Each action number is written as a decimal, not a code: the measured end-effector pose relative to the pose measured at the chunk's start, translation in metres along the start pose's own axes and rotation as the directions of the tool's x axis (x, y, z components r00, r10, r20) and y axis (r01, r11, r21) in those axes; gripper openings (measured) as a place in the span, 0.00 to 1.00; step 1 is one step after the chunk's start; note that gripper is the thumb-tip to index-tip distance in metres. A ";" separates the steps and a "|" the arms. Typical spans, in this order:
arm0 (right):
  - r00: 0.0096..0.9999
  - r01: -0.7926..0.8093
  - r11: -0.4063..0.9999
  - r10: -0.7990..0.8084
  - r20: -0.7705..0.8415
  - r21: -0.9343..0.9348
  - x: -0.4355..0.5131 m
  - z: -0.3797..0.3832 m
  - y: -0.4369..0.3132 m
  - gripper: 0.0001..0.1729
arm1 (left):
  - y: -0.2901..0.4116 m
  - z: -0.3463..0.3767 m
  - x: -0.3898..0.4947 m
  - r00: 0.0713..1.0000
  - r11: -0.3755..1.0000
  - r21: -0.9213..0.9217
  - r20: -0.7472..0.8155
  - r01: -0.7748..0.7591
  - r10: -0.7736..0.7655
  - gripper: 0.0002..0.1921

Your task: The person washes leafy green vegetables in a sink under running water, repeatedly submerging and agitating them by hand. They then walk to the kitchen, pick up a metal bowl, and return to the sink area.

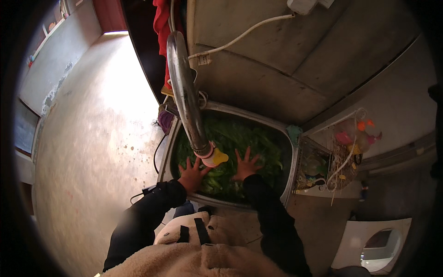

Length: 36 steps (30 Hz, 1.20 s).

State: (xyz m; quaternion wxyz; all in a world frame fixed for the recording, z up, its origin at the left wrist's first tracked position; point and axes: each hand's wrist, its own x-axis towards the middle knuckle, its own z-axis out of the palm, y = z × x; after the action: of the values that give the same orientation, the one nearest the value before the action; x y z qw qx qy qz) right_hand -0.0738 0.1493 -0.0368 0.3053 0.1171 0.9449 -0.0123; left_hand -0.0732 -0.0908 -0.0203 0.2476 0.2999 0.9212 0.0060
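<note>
Green leafy vegetables fill a metal sink basin, apparently lying in water. My left hand is spread palm down over the leaves at the near left side of the basin. Fingers apart, my right hand rests on or just over the leaves near the middle. Neither hand grips anything. A thick curved metal faucet reaches over the basin from the far left, and its pink and yellow nozzle ends between my hands, close to the left one. Whether the fingertips press into the leaves is hard to tell.
A wire rack with colourful items stands right of the basin. At its far right corner lies a teal scrubbing cloth. A red cloth hangs behind the faucet. A white cable crosses the wall. A purple item sits beside the left rim.
</note>
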 end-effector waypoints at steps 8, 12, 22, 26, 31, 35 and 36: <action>0.994 0.113 0.991 -0.113 -0.001 0.067 0.064 0.031 0.036 0.62 | -0.042 0.069 0.055 0.987 0.992 -0.089 -0.141 -0.084 0.071 0.39; 0.998 0.053 0.846 -0.068 0.008 0.531 0.051 0.016 0.062 0.55 | -0.033 0.065 0.060 0.957 0.824 -0.560 -0.180 0.089 -0.226 0.22; 0.994 -0.100 0.214 -0.014 0.105 0.972 -0.022 -0.041 0.110 0.52 | -0.037 -0.033 -0.008 0.970 0.835 -0.514 -0.227 -0.198 0.090 0.31; 0.997 -0.028 0.300 0.077 0.005 0.954 -0.035 -0.053 0.108 0.50 | -0.046 -0.043 -0.030 0.961 0.878 -0.392 -0.130 -0.274 0.242 0.37; 0.887 0.060 0.944 0.099 -0.451 0.325 -0.058 -0.035 0.045 0.51 | -0.072 -0.046 -0.025 0.893 0.890 -0.075 -0.079 -0.449 0.443 0.37; 0.942 0.235 0.881 -0.104 -0.318 0.410 -0.060 0.009 -0.043 0.65 | -0.087 -0.032 0.026 0.781 0.842 0.243 -0.316 -0.482 0.538 0.32; 0.967 0.219 0.844 -0.120 -0.225 0.490 -0.053 0.024 -0.059 0.69 | -0.089 -0.024 0.046 0.738 0.817 0.285 -0.352 -0.501 0.576 0.30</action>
State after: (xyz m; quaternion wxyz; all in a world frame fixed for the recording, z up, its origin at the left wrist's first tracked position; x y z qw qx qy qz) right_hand -0.0320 0.0782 -0.0283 0.1718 0.1103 0.9385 -0.2786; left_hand -0.1652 -0.1352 -0.0341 0.0031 0.5655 0.8223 0.0634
